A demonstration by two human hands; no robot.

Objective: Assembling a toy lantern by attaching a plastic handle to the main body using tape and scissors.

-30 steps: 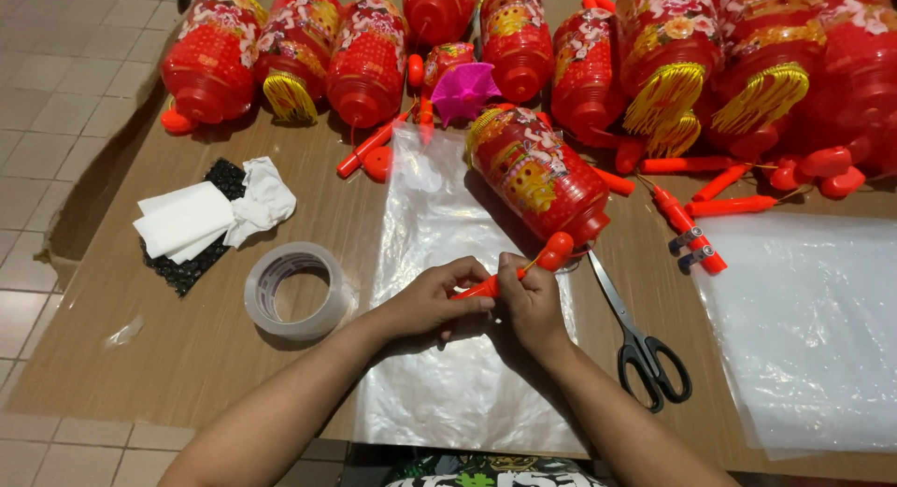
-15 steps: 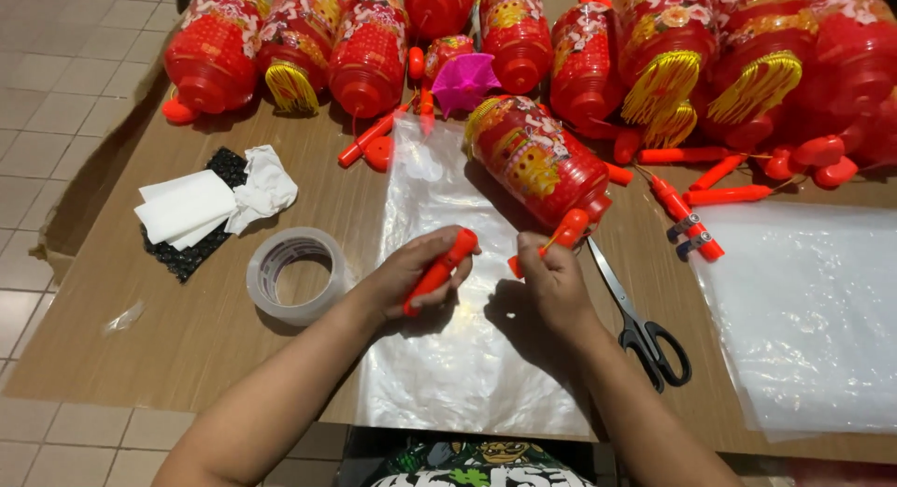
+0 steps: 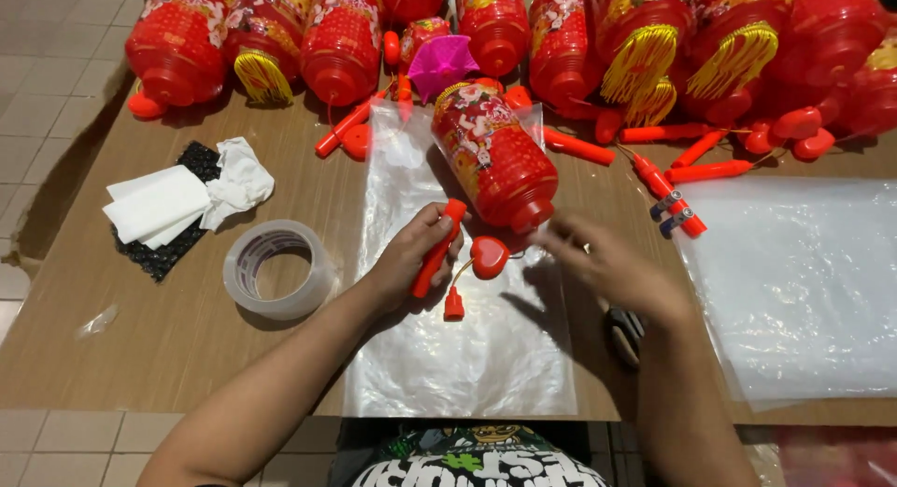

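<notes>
Short orange-red plastic handle stick (image 3: 436, 249) sits in the left hand (image 3: 411, 258), fingers wrapped around its lower half. Long axis runs diagonal, top end pointing far and slightly right, bottom end near-left. It hovers over the clear plastic bag sheet (image 3: 448, 356) at table centre. Just right of the stick lies a red heart-shaped plastic piece (image 3: 489, 256), with a thin cord down to a small red cap (image 3: 454, 305) on the sheet. Beyond them, the red cylindrical paper lantern with floral print (image 3: 493, 155) lies on the sheet, long axis tilted, its red end cap facing near-right. Right hand (image 3: 612, 263) is motion-blurred to the right of the heart, fingers spread loose, holding nothing. Scissors (image 3: 624, 333) partly hidden under that wrist. Left: clear tape roll (image 3: 277, 268), white folded cloth (image 3: 168, 202). Right: second clear plastic sheet (image 3: 804, 281). Far edge: row of red lanterns with yellow tassels (image 3: 654, 38).
</notes>
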